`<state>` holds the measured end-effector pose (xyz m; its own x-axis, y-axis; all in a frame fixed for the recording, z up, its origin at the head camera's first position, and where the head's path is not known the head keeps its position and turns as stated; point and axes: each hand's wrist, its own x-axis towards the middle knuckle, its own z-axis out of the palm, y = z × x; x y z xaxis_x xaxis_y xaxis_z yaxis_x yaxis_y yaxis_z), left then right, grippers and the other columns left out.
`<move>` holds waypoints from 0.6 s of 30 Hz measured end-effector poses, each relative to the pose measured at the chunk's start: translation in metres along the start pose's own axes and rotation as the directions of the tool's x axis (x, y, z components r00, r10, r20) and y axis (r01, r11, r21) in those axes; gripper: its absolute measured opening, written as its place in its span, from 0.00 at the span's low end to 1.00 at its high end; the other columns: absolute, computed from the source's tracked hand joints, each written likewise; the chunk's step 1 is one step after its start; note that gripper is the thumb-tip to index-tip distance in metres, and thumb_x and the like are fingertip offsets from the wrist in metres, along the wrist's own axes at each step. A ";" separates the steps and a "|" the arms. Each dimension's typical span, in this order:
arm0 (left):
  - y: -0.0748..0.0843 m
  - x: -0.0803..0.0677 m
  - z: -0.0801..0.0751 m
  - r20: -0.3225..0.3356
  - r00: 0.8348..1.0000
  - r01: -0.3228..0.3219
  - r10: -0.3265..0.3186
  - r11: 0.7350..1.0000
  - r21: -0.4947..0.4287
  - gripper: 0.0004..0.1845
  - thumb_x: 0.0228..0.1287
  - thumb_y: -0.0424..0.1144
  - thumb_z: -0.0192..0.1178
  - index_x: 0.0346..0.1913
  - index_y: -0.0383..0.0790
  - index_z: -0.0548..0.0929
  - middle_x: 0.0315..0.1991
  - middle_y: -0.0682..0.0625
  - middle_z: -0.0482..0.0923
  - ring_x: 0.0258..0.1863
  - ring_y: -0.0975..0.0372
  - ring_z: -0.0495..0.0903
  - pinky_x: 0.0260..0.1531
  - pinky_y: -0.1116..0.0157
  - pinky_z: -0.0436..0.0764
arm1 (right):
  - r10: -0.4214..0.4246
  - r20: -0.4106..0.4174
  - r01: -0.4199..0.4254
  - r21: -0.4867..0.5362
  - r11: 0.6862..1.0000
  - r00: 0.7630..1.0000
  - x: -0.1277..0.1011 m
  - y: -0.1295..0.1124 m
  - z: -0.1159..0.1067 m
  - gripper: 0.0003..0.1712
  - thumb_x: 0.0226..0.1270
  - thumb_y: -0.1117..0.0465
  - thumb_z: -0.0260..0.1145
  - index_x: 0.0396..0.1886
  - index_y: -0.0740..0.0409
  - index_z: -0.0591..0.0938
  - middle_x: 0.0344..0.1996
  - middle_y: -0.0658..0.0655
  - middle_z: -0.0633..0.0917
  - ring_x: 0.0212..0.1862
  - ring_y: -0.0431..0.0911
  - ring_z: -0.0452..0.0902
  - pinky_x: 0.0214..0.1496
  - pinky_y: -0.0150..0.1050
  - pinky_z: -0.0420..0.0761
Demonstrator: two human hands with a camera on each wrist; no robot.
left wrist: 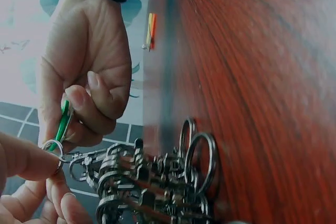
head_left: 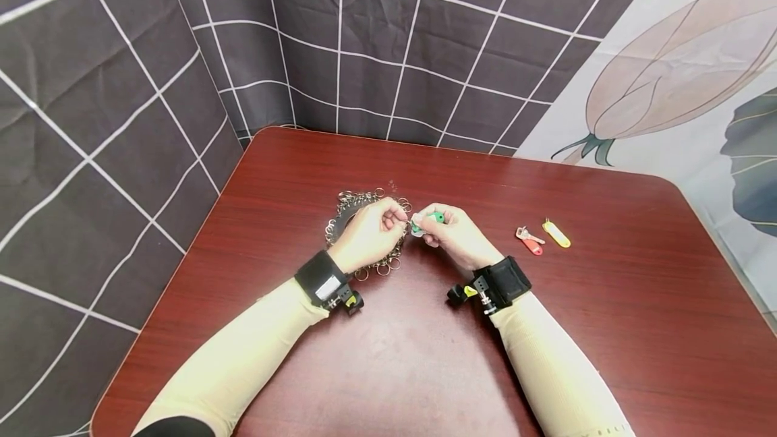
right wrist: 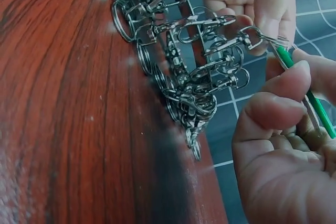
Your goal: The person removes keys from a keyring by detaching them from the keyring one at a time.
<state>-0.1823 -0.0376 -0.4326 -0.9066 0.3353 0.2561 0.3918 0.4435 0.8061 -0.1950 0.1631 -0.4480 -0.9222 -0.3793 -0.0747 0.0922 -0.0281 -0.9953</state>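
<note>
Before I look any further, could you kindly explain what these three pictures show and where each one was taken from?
No machine here: a person works with two bare hands, wearing a camera on the head and one on each wrist. The wide picture comes from the head camera; the two close-ups come from the wrists. On the red-brown table lies a pile of metal key rings and clasps. To the right lie a red key tag and a yellow key tag. The right hand holds a green key tag. The left hand pinches a small split ring at the tag's end.
</note>
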 end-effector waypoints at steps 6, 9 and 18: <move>0.003 -0.001 -0.001 -0.013 0.998 -0.061 0.062 0.997 0.045 0.03 0.61 0.33 0.64 0.36 0.44 0.81 0.27 0.56 0.78 0.27 0.66 0.77 0.30 0.69 0.77 | -0.002 -0.046 0.001 -0.023 1.000 0.999 0.000 -0.001 0.001 0.06 0.67 0.62 0.65 0.33 0.61 0.80 0.21 0.49 0.77 0.20 0.39 0.65 0.23 0.30 0.64; 0.004 -0.002 -0.001 -0.008 0.997 -0.082 0.083 0.995 0.062 0.03 0.61 0.33 0.64 0.36 0.44 0.82 0.26 0.56 0.78 0.27 0.65 0.77 0.30 0.69 0.76 | 0.000 -0.071 -0.002 -0.021 1.000 0.997 0.000 -0.002 0.001 0.06 0.66 0.62 0.65 0.32 0.62 0.80 0.19 0.49 0.76 0.19 0.39 0.65 0.22 0.31 0.64; 0.004 -0.001 -0.002 0.004 0.997 -0.077 0.077 0.995 0.062 0.03 0.62 0.34 0.61 0.37 0.44 0.81 0.29 0.54 0.78 0.30 0.63 0.77 0.33 0.68 0.76 | 0.030 -0.153 -0.042 -0.072 0.997 0.988 -0.001 -0.004 -0.005 0.10 0.68 0.61 0.64 0.40 0.65 0.80 0.22 0.50 0.78 0.23 0.38 0.70 0.25 0.29 0.71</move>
<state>-0.1801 -0.0379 -0.4284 -0.8731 0.3718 0.3153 0.4696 0.4672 0.7491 -0.1964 0.1683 -0.4441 -0.9657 -0.2338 -0.1133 0.1034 0.0542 -0.9932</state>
